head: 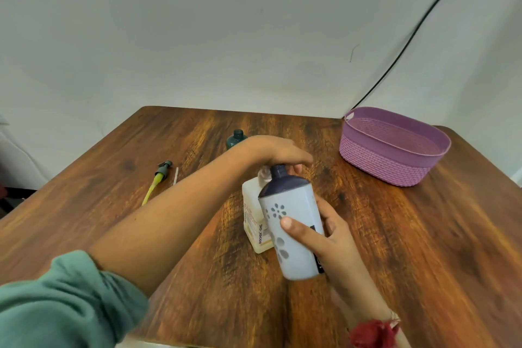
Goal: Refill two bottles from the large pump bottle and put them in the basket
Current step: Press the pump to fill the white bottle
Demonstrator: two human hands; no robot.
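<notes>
Held bottle (293,232): pale lavender body, dark navy shoulder and open threaded neck, grey petal print down the front, black label strip on the side toward the palm; tilted, neck leaning away and to the left, lifted clear of the table.
Right hand (324,240): wrapped around the lavender bottle's lower half, thumb (293,227) pressed across the printed front, other fingers closed behind the far side.
Left hand (271,152): palm down over the pump head of the large bottle, fingers curved loosely past the navy neck; cannot tell whether closed on the pump.
Large pump bottle (255,220): translucent cream, squarish, label with red and dark text, upright on the table, directly under the left fingers and touching or just behind the held bottle; white pump top (264,174) peeking beside the navy neck.
Second bottle (236,138): dark teal, uncapped, upright, just beyond the left wrist.
Loose pump piece (158,181): grey-green head with yellow tube, lying flat, well to the left of the left hand; thin pale straw (175,175) beside it.
Basket (392,147): purple woven plastic, oval, well to the right of both hands.
Table (423,248): dark brown wood grain, glossy.
Room: plain white wall (226,22); black cable (418,28) running diagonally down toward the basket.
Sleeve (65,302): green, pushed up the left forearm.
Wrist band (372,333): red, on the right wrist.
</notes>
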